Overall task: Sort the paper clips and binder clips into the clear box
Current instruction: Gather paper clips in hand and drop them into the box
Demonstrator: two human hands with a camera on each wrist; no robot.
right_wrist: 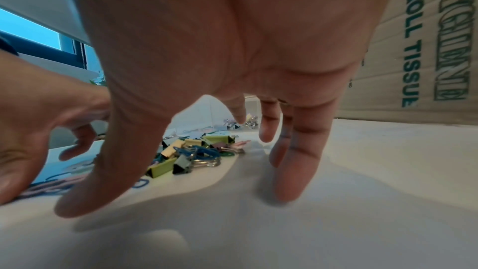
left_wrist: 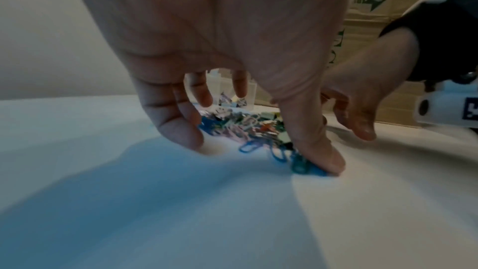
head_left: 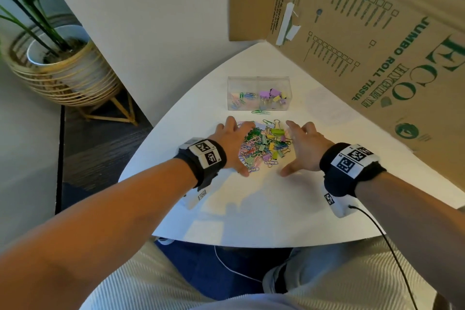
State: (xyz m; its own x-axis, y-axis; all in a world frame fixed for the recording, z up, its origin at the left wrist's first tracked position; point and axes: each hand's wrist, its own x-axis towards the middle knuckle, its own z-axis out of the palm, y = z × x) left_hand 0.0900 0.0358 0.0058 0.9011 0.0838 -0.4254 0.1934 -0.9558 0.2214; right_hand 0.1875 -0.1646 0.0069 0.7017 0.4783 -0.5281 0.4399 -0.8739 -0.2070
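A heap of coloured paper clips and binder clips (head_left: 265, 145) lies mid-table between my hands. My left hand (head_left: 232, 145) is spread at the heap's left edge, its thumb pressing blue paper clips (left_wrist: 300, 166) onto the tabletop. My right hand (head_left: 300, 147) is spread at the heap's right edge, fingertips down beside the binder clips (right_wrist: 181, 161), holding nothing. Behind the heap stands the clear box (head_left: 259, 93) with two compartments: paper clips in the left one, binder clips in the right one. One green paper clip (head_left: 260, 111) lies just in front of the box.
A large cardboard box (head_left: 377, 33) stands along the white table's (head_left: 264, 209) far right side. A potted plant in a wicker stand (head_left: 60, 65) sits on the floor at left. A black cable (head_left: 392, 251) runs from my right wristband.
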